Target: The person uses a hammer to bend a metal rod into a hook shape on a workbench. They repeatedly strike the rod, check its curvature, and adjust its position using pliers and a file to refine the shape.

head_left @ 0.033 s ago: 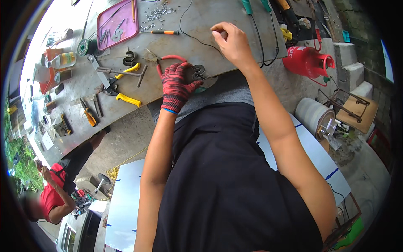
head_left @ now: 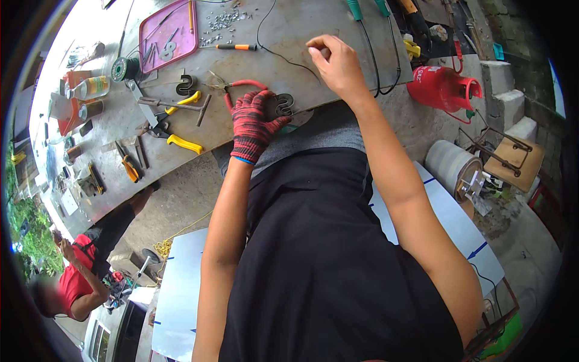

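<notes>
At upper centre, the gloved left hand (head_left: 252, 125) is resting against or just beside a dark S-shaped metal piece (head_left: 284, 105) — whether it is gripping, I cannot tell. The bare right hand (head_left: 336, 65) is curling over the bench (head_left: 289, 30), contents hidden. The piece is looking already shaped, like a second curved piece (head_left: 186, 85) at upper left — any remaining work isn't showing.

White lettering (head_left: 434, 70) is printed on the red gas tank (head_left: 435, 89) on the right, just beyond the table (head_left: 319, 21). On the table's left side, a clear bottle (head_left: 80, 90) carries a yellowish label (head_left: 98, 85), its print too small to read.
</notes>
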Tool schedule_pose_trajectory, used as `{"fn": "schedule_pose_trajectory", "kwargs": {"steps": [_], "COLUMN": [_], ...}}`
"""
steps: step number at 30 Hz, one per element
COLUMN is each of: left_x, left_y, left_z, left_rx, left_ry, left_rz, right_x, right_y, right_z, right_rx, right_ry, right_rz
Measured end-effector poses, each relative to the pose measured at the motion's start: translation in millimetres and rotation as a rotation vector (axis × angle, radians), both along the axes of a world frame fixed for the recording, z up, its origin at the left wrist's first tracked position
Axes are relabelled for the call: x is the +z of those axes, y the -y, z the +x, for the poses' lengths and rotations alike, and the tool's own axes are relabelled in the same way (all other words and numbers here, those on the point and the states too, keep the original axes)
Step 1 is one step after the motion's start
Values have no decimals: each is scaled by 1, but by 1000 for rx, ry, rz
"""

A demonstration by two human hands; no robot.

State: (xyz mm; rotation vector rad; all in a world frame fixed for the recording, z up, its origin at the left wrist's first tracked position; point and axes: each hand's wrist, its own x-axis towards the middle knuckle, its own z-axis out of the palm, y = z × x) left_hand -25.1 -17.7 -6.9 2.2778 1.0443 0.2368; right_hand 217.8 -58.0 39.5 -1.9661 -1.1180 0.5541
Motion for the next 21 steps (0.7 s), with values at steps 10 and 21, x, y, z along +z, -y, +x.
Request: {"fn": "schedule_pose_trajectory", "kwargs": {"steps": [10, 21], "left_x": [1, 1], "left_y": [1, -2], "left_z": [1, 2], "left_rx": [5, -8], "left_ry": [-8, -32], "left_rz": [8, -72], "right_x": [-2, -3], "right_y": [12, -69], "right_z": [13, -6], "right_rx": [-10, 182], "right_ry": [-34, 168], "right_rz": [-51, 1]}}
